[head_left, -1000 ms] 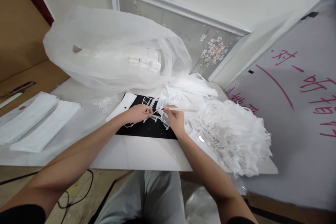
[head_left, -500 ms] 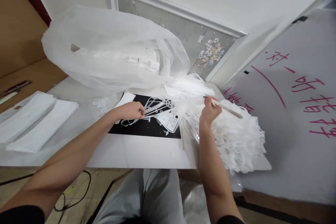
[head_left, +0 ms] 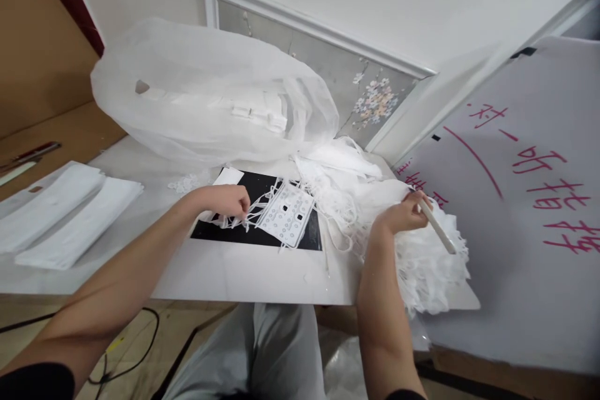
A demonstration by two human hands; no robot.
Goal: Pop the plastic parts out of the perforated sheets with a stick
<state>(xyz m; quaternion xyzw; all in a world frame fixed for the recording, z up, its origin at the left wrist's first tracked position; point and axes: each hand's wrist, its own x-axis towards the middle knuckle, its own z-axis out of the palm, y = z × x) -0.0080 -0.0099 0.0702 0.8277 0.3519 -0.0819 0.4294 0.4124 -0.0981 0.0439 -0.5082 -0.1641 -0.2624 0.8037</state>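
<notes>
My left hand [head_left: 225, 200] is closed, pressing thin white strips down at the left edge of a black mat [head_left: 253, 232]. A white sheet with small punched rings [head_left: 287, 215] lies on the mat just right of that hand. My right hand [head_left: 404, 214] is closed round a slim white stick-like tool [head_left: 437, 227] and rests on a big heap of white cut-out scraps [head_left: 429, 262] at the table's right end.
A large translucent white bag [head_left: 210, 100] with folded white pieces inside fills the back of the table [head_left: 244, 272]. Flat white bags [head_left: 60, 212] lie at the left. A grey board with red writing [head_left: 525, 200] leans at the right.
My right hand has swung with the tool from the mat out to the right, onto the scrap heap. The punched sheet now lies flat on the mat. My left hand stayed put.
</notes>
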